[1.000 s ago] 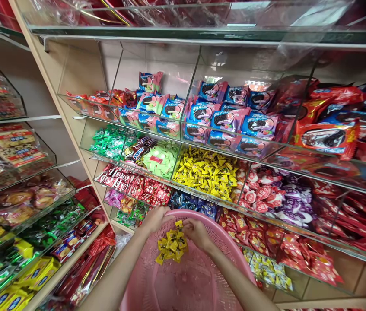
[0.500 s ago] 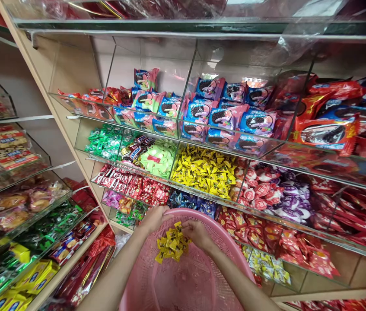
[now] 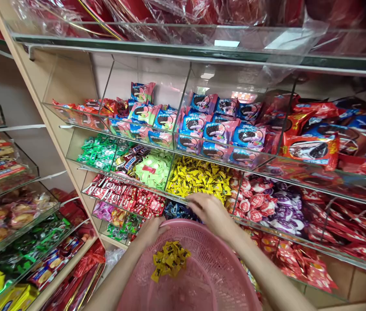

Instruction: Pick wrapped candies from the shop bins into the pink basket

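A pink perforated basket (image 3: 215,276) sits low in front of me with a small heap of yellow wrapped candies (image 3: 169,259) inside. My left hand (image 3: 152,230) grips the basket's far rim. My right hand (image 3: 209,211) is raised above the rim at the front edge of the clear bin of yellow candies (image 3: 198,178), palm down with the fingers curled; I cannot make out whether anything is in them.
Clear acrylic bins on tilted shelves hold green candies (image 3: 97,151), light green sweets (image 3: 152,168), red wafer bars (image 3: 122,196), red and purple round sweets (image 3: 268,203) and cookie packs (image 3: 221,127). More snack shelves stand at the left (image 3: 4,207).
My right hand has left the candy heap in the basket and risen to the yellow candy bin. The view has tilted slightly; the left hand stays on the rim.
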`<state>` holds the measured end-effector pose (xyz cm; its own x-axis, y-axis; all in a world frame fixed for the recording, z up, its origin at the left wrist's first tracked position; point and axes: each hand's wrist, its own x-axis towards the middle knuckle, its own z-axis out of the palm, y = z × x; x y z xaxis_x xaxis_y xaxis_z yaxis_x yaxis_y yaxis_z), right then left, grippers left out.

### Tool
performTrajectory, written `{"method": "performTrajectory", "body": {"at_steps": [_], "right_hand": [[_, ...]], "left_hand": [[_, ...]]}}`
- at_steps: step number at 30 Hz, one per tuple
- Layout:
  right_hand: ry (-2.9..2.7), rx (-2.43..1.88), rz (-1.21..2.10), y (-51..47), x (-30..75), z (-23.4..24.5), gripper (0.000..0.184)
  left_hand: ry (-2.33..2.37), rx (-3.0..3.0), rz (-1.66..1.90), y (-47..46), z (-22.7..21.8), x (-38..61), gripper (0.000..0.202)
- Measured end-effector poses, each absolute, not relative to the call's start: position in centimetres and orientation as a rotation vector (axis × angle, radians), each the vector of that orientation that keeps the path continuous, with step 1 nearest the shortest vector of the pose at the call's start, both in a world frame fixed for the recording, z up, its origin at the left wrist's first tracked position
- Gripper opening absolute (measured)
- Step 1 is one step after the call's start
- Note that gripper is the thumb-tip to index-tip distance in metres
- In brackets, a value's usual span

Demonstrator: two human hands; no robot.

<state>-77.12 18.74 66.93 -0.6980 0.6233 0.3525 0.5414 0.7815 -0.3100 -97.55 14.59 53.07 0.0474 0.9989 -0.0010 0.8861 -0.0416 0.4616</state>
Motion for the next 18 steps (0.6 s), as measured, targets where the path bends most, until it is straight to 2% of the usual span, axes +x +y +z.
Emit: {"method": "performTrajectory", "body": {"at_steps": [4,8,13,18], "right_hand": [[-2.737,-0.725,0.047,22.6,-78.6,69.6,0.023],[-2.907,-0.624,0.118,25.1,-80.9,68.8,0.032],[-2.909,-0.641,0.14,26.0,-81.8,67.7,0.028],[-2.766,-0.635,0.152,26.6,-80.3,69.3,0.028]], "left_hand": [[1.918,1.989,0.436,14.6,53.5,-97.4,0.03],[1.945,1.989,0.404,14.6,53.5,-97.4,0.029],[1.969,1.995,0.39,14.6,53.3,-97.4,0.03],[1.968,1.989,0.404,14.6,53.0,-97.5,0.032]]}}
